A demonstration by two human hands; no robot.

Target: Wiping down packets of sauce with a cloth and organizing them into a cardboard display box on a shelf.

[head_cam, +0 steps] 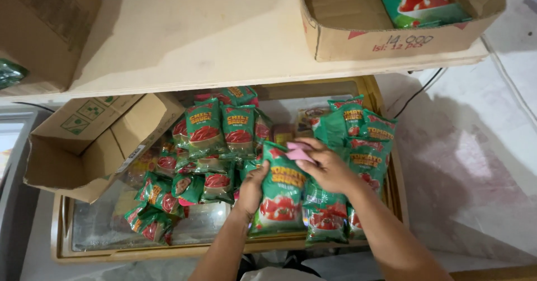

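Head view: left hand (pixel 250 188) grips the upright green sauce pouch (pixel 281 194) by its left edge, right hand (pixel 327 166) pinching a pink cloth (pixel 298 152) against its top

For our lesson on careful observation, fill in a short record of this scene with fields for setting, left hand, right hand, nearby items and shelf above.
Setting: glass-topped case with a wooden frame, seen from above
Left hand: left hand grips the side of a green sauce pouch
Right hand: right hand presses a pink cloth on the pouch's top
Nearby items: more green pouches piled on the glass; open cardboard box at the left
Shelf above: pale wooden shelf bearing a cardboard box with a green packet inside
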